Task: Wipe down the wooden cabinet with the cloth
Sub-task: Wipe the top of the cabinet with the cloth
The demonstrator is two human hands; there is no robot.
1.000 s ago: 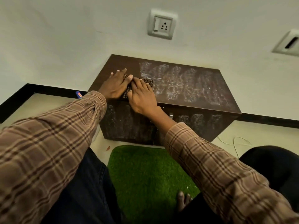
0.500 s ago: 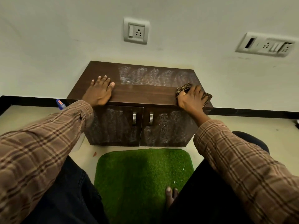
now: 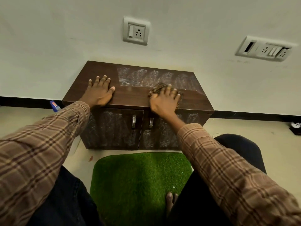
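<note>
While the left hand (image 3: pixel 99 92) lay flat and spread on the left part of the cabinet (image 3: pixel 138 101) top, holding nothing, the right hand (image 3: pixel 163 101) was pressed down on the cloth (image 3: pixel 158 88) right of the middle, near the front edge. The cloth was a dark, checked-looking rag, mostly buried under the palm and fingers, with bits poking out past the fingertips and on the right side; it looked a bit blurred. So cloth under the right hand, well apart from the left one.

The cabinet was a low dark-brown wooden thing with two doors, sitting on the floor against a pale wall. Back half of the top from about the middle to the right had a whitish smeary film, and both door fronts had the same cloudy streaks. Front strip of the top looked clean and glossy. Two metal handles (image 3: pixel 133 121) sat side by side where the doors met, just under the right wrist.

Both arms wore brown plaid sleeves (image 3: pixel 40 144). A green grass-style mat (image 3: pixel 138 176) lay on the floor in front of the cabinet, with toes of a bare foot (image 3: pixel 170 199) on it. On the wall above was a socket plate (image 3: pixel 136 31), and a wider switch panel (image 3: pixel 264 49) off to the right
</note>
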